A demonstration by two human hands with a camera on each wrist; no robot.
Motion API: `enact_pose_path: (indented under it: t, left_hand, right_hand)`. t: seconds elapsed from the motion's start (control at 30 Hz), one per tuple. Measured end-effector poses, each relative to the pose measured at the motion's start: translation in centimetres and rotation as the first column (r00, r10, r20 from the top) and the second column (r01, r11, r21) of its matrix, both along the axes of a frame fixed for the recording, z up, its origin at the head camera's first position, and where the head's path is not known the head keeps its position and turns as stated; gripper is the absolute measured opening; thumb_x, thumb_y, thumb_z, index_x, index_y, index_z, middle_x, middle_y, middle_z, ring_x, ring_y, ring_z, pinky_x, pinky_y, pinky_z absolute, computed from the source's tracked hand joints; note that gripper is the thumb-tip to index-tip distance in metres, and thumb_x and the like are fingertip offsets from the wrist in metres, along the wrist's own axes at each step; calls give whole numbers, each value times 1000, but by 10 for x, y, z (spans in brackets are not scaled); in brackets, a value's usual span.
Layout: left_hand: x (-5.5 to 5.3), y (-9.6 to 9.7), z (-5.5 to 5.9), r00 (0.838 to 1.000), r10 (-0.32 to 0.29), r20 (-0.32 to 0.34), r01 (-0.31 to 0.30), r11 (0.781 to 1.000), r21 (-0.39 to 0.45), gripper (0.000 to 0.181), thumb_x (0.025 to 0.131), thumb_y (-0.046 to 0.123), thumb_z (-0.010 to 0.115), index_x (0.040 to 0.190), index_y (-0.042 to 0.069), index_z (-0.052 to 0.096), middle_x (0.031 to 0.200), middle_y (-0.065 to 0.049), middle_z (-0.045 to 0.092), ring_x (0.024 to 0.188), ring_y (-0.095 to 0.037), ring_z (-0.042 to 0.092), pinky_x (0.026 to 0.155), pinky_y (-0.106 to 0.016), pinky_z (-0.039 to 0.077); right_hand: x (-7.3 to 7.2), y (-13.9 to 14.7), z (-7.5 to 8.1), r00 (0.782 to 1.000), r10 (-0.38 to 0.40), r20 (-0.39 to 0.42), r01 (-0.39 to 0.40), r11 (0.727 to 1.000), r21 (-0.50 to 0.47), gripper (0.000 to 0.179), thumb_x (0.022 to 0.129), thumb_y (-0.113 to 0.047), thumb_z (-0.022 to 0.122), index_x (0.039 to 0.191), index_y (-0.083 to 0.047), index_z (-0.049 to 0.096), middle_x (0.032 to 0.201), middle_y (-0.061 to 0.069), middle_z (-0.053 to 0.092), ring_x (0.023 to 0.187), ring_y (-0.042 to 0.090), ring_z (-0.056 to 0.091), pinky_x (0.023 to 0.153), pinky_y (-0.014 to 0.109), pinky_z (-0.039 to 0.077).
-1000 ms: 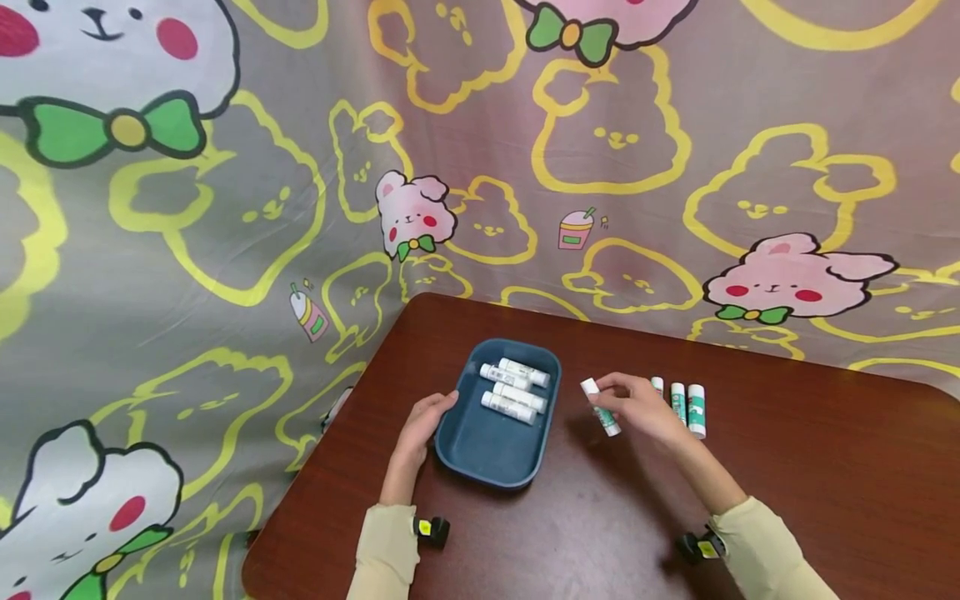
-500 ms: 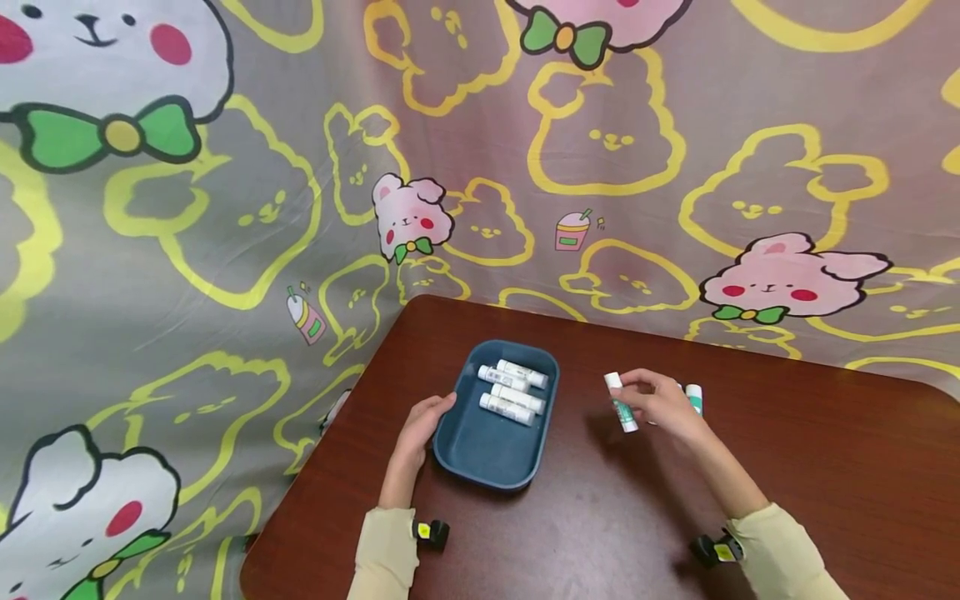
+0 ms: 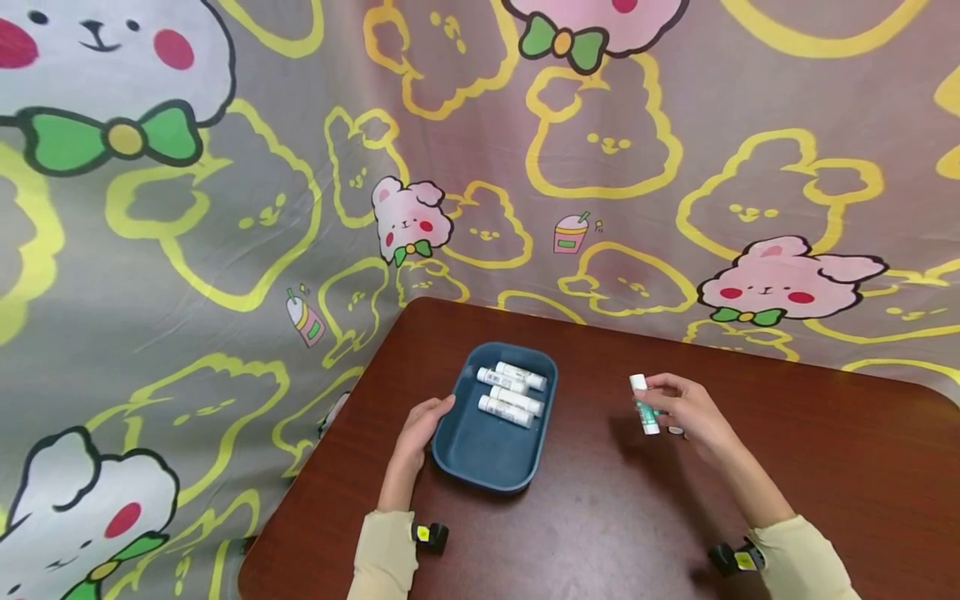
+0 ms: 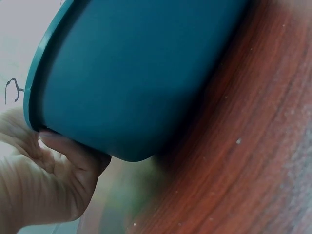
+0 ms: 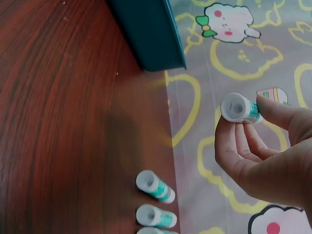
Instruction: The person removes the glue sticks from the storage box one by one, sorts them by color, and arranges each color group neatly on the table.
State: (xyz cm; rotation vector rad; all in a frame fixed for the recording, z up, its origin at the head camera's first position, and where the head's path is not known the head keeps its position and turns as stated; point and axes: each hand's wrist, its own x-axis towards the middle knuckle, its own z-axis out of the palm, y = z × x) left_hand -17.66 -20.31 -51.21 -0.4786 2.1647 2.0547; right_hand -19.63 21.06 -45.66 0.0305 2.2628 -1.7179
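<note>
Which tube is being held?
The green-labelled tube pinched in the right hand; four others lie in the tray, at least three more on the table.

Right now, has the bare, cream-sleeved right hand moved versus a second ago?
Yes: right hand shifted rightward in head view, away from the stationary blue rectangular tray.

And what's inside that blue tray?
Four white tubes lie in the blue tray, its near end bare; what's directly beneath them is covered, so I can't tell.
</note>
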Motion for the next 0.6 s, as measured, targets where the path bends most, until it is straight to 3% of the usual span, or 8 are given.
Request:
enact_pose_path:
  t: [0.07, 0.13, 0.6]
  left_hand:
    - [0, 0, -3, 1000, 9, -7, -9, 1000, 2, 34, 102, 26, 66, 75, 5, 60, 66, -3, 51, 63, -18, 51, 62, -30, 40]
    - [-4, -2, -13, 1000, 20, -8, -20, 1000, 4, 35, 101, 29, 68, 77, 5, 61, 65, -1, 51, 63, -16, 51, 62, -30, 40]
    - [-6, -3, -15, 1000, 1, -6, -1, 1000, 21, 35, 103, 28, 65, 81, 1, 62, 69, -3, 53, 66, -18, 52, 62, -31, 41]
  right_hand:
    - [0, 6, -2, 1000, -3, 7, 3, 1000, -2, 51, 101, -27, 68, 133, 9, 51, 107, 5, 64, 93, 20, 64, 80, 34, 56]
    - [1, 11, -3, 1000, -5, 9, 5, 1000, -4, 51, 102, -27, 67, 134, 9, 50, 107, 4, 64, 93, 19, 66, 81, 33, 56]
    - [2, 48, -5, 998, -65, 11, 64, 997, 53, 63, 104, -34, 65, 142, 11, 43, 107, -5, 61, 90, 7, 60, 78, 29, 55]
